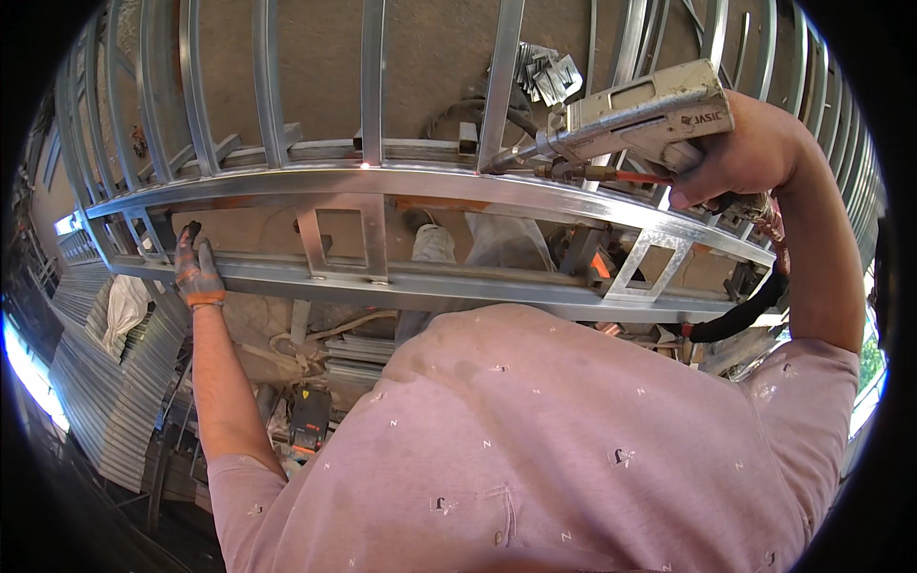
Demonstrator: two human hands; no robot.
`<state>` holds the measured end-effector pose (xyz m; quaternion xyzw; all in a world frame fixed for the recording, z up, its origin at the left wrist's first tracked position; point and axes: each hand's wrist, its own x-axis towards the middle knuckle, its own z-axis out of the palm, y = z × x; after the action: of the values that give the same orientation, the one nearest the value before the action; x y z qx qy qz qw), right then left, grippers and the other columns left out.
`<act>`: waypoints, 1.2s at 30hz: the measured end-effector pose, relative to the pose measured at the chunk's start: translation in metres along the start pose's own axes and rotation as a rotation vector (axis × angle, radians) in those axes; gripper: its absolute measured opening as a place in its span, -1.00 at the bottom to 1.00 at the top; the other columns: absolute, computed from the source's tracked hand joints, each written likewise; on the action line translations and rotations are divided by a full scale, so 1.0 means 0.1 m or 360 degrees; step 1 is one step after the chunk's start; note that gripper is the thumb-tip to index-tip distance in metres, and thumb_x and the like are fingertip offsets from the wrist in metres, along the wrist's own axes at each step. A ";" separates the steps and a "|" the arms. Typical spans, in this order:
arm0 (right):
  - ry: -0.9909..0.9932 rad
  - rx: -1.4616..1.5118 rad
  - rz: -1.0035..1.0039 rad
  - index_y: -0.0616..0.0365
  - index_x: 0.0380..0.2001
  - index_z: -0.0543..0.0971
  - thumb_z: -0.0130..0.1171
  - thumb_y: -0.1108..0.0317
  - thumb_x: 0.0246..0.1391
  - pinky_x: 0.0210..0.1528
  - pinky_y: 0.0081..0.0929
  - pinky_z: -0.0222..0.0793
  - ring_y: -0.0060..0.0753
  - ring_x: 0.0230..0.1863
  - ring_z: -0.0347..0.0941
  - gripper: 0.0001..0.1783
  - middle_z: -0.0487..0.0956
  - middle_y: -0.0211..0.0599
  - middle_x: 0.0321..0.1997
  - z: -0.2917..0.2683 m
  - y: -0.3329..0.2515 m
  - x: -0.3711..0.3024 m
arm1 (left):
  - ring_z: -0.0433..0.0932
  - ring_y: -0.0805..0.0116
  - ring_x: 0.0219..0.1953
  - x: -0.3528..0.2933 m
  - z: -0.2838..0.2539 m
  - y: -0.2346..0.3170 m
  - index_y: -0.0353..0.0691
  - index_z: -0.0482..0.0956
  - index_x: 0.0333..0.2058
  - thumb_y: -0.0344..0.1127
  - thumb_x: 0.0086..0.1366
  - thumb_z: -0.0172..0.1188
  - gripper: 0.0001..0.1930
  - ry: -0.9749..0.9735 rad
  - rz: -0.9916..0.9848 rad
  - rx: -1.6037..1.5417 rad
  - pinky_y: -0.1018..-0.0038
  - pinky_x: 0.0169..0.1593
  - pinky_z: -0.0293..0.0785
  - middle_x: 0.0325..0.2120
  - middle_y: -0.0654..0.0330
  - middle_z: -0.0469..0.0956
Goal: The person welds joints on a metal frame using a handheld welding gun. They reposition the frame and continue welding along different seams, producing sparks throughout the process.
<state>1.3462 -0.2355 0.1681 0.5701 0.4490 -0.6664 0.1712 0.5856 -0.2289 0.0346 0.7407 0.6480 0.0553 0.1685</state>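
My right hand [750,158] is closed round the grip of a handheld welding gun [640,115], pale and scuffed. Its nozzle points left and meets the shiny upper rail [430,181] of a metal frame at the foot of an upright bar [500,81]. A small bright glow [365,166] shows at the foot of another bar farther left. My left hand [199,270], in a grey glove with an orange cuff, lies over the lower rail [458,291] near its left end, fingers stretched out and apart. Square plates with cut-out windows [374,239] join the two rails.
Rows of upright metal bars [191,86] run along the far side. Cut metal brackets [554,76] lie on the ground beyond the rail. A black hose [740,320] hangs at the right. Corrugated sheets [115,401] and a black box [310,417] are at the lower left.
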 end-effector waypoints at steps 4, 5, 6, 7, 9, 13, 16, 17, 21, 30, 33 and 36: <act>0.0000 0.0047 -0.0069 0.23 0.05 0.69 0.63 0.48 -0.30 -0.06 -0.35 0.60 -0.35 -0.20 0.64 -0.31 0.75 -0.18 -0.16 0.01 0.04 0.02 | 0.60 0.00 0.16 0.01 -0.02 0.05 -0.32 0.59 0.17 -0.25 0.48 0.16 -0.62 -0.0018 0.0011 0.0070 0.22 0.26 0.46 0.12 -0.06 0.62; 0.0014 0.0046 -0.0066 0.24 0.05 0.69 0.63 0.49 -0.30 -0.07 -0.35 0.60 -0.35 -0.21 0.65 -0.31 0.75 -0.17 -0.17 0.00 0.05 0.03 | 0.60 -0.02 0.16 0.01 -0.02 0.06 -0.31 0.59 0.17 -0.25 0.48 0.16 -0.62 -0.0019 0.0022 0.0084 0.22 0.26 0.46 0.12 -0.06 0.62; -0.0008 0.0064 -0.0064 0.24 0.04 0.69 0.63 0.49 -0.29 -0.08 -0.34 0.61 -0.34 -0.21 0.65 -0.32 0.75 -0.17 -0.17 0.00 0.05 0.03 | 0.60 -0.03 0.16 0.01 -0.03 0.07 -0.31 0.59 0.17 -0.25 0.48 0.16 -0.62 -0.0019 0.0003 0.0073 0.21 0.26 0.46 0.12 -0.06 0.62; -0.0016 0.0087 -0.0050 0.24 0.04 0.69 0.62 0.50 -0.29 -0.08 -0.34 0.62 -0.34 -0.22 0.66 -0.33 0.75 -0.16 -0.18 0.00 0.06 0.03 | 0.60 -0.03 0.16 0.01 -0.03 0.08 -0.30 0.60 0.17 -0.25 0.48 0.15 -0.62 -0.0023 0.0003 0.0131 0.20 0.26 0.46 0.12 -0.06 0.62; -0.0016 0.0101 -0.0042 0.24 0.03 0.70 0.61 0.50 -0.28 -0.10 -0.32 0.63 -0.32 -0.23 0.67 -0.34 0.75 -0.14 -0.19 0.00 0.06 0.04 | 0.60 -0.05 0.16 0.00 -0.04 0.09 -0.29 0.60 0.16 -0.25 0.48 0.14 -0.63 -0.0031 -0.0092 0.0169 0.19 0.26 0.47 0.12 -0.05 0.62; 0.0002 0.0113 -0.0085 0.26 0.02 0.70 0.60 0.51 -0.28 -0.13 -0.30 0.64 -0.31 -0.26 0.67 -0.36 0.75 -0.11 -0.21 0.02 0.07 0.05 | 0.59 -0.05 0.16 0.02 -0.04 0.09 -0.27 0.61 0.15 -0.25 0.48 0.13 -0.64 -0.0050 0.0034 0.0136 0.18 0.25 0.46 0.12 -0.04 0.63; -0.0002 0.0118 -0.0109 0.27 0.01 0.70 0.59 0.51 -0.28 -0.13 -0.30 0.64 -0.31 -0.28 0.67 -0.36 0.75 -0.12 -0.22 0.02 0.07 0.05 | 0.59 -0.05 0.16 0.03 -0.04 0.09 -0.27 0.61 0.15 -0.25 0.48 0.13 -0.64 -0.0050 0.0031 0.0096 0.18 0.26 0.46 0.12 -0.04 0.62; 0.0000 0.0125 -0.0102 0.27 0.01 0.70 0.58 0.52 -0.29 -0.14 -0.30 0.64 -0.31 -0.28 0.67 -0.36 0.75 -0.12 -0.22 0.02 0.08 0.05 | 0.59 -0.06 0.16 0.03 -0.04 0.10 -0.27 0.60 0.15 -0.24 0.48 0.13 -0.63 -0.0053 0.0029 0.0098 0.17 0.26 0.46 0.12 -0.04 0.62; -0.0014 0.0069 -0.0094 0.27 0.02 0.70 0.57 0.52 -0.28 -0.15 -0.31 0.64 -0.32 -0.28 0.67 -0.36 0.75 -0.12 -0.22 0.02 0.07 0.05 | 0.58 -0.06 0.17 0.03 -0.04 0.10 -0.26 0.60 0.15 -0.23 0.48 0.12 -0.63 -0.0089 -0.0053 0.0096 0.17 0.26 0.45 0.12 -0.04 0.62; 0.0014 0.0061 -0.0019 0.23 0.03 0.71 0.59 0.49 -0.30 -0.15 -0.34 0.65 -0.31 -0.27 0.69 -0.34 0.75 -0.10 -0.22 0.02 0.05 0.03 | 0.59 -0.04 0.16 0.03 -0.04 0.11 -0.26 0.61 0.15 -0.23 0.48 0.14 -0.64 -0.0054 -0.0003 0.0118 0.18 0.27 0.45 0.11 -0.02 0.63; 0.0029 0.0027 -0.0034 0.23 0.03 0.71 0.60 0.48 -0.30 -0.13 -0.34 0.65 -0.32 -0.27 0.69 -0.34 0.76 -0.10 -0.22 0.02 0.06 0.03 | 0.60 -0.02 0.16 0.03 -0.04 0.11 -0.26 0.62 0.14 -0.25 0.48 0.15 -0.65 -0.0041 0.0000 0.0144 0.19 0.27 0.46 0.10 -0.01 0.64; 0.0046 -0.0003 -0.0049 0.22 0.03 0.71 0.61 0.47 -0.31 -0.12 -0.34 0.64 -0.32 -0.27 0.69 -0.33 0.76 -0.11 -0.21 0.02 0.07 0.02 | 0.60 -0.01 0.16 0.03 -0.04 0.10 -0.26 0.62 0.14 -0.25 0.48 0.14 -0.65 -0.0047 -0.0009 0.0138 0.20 0.27 0.46 0.10 -0.01 0.64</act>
<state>1.3494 -0.2404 0.1634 0.5725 0.4607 -0.6603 0.1548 0.5944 -0.2264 0.0410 0.7462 0.6493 0.0157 0.1459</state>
